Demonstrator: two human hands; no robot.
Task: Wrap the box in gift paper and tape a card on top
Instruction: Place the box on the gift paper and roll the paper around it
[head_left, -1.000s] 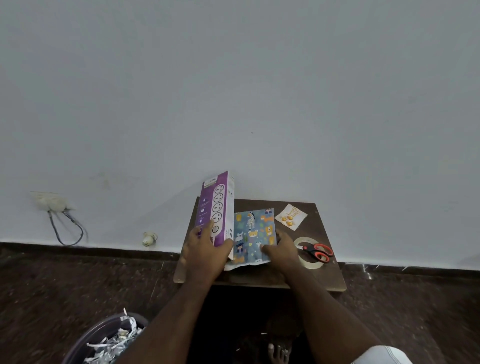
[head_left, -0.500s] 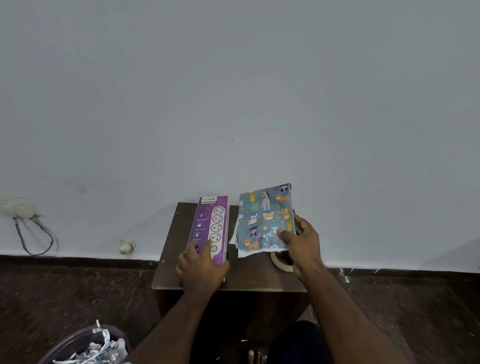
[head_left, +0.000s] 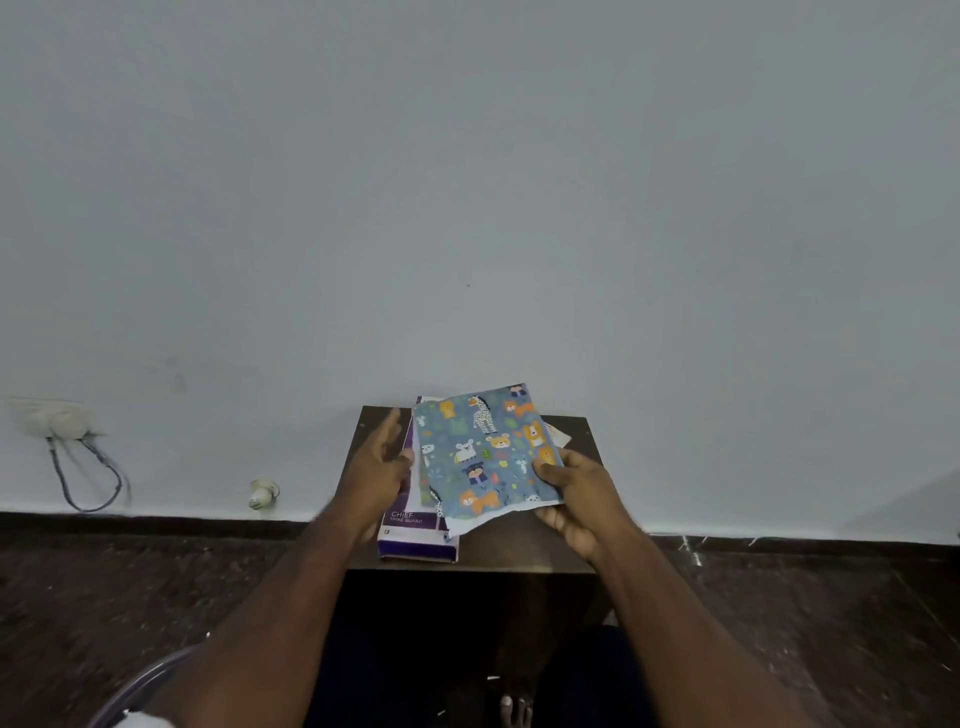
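Observation:
A purple box (head_left: 415, 535) lies flat on the small brown table (head_left: 519, 545), its far part hidden behind the folded gift paper. My right hand (head_left: 576, 493) grips the folded blue gift paper (head_left: 485, 452) with cartoon animals at its right edge and holds it lifted above the table. My left hand (head_left: 376, 467) hovers over the box's left side with straight fingers, close to the paper's left edge, holding nothing. A corner of the pale card (head_left: 558, 436) peeks out behind the paper.
The table stands against a grey wall. A wall socket with a looped cable (head_left: 88, 467) is far left, and a small white object (head_left: 262, 493) sits by the skirting. A clear bin rim (head_left: 135, 686) shows at the bottom left. The floor is dark.
My right hand has swung the folded paper leftward over the box. My left hand has lifted off the box and opened. The tape roll and scissors are now hidden.

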